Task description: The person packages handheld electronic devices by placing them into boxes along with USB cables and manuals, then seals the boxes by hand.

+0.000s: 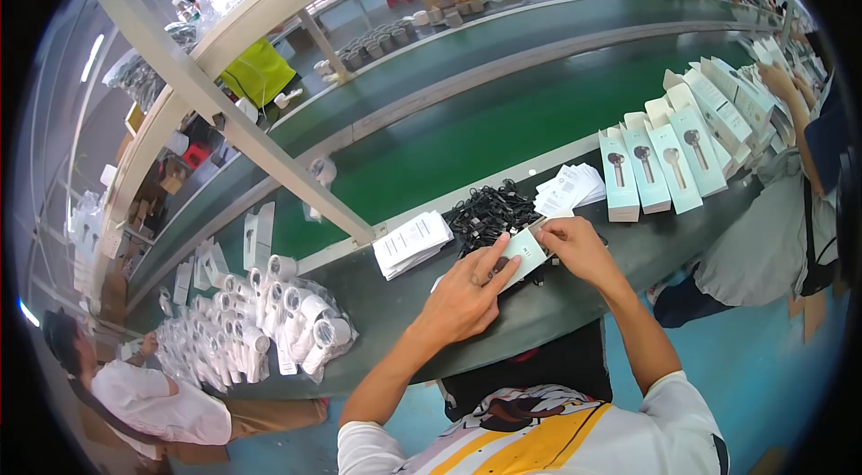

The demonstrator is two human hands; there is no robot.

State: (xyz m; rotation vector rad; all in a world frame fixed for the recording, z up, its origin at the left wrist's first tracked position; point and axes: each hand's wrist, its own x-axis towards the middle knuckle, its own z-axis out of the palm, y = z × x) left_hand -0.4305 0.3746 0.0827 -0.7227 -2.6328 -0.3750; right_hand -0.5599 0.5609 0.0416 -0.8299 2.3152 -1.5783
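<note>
A slim pale green carton (526, 250) lies in front of me at the bench edge. My left hand (469, 295) is closed round it, with the fingers over its top face. At the carton's right end my right hand (577, 247) has its fingers pinched together at the edge; the fingertips partly hide what they grip. Just beyond both hands sits a heap of black cables (492, 213). A stack of white printed leaflets (413, 244) lies left of the cables, and a fanned pile of leaflets (571, 189) lies to their right.
Several open-topped pale green cartons (648, 168) stand at the right. Bagged white devices like handheld fans (269, 318) are heaped at the left. A green conveyor belt (467, 134) runs behind, crossed by a slanting metal post (260, 145). Co-workers (162, 390) stand on both sides.
</note>
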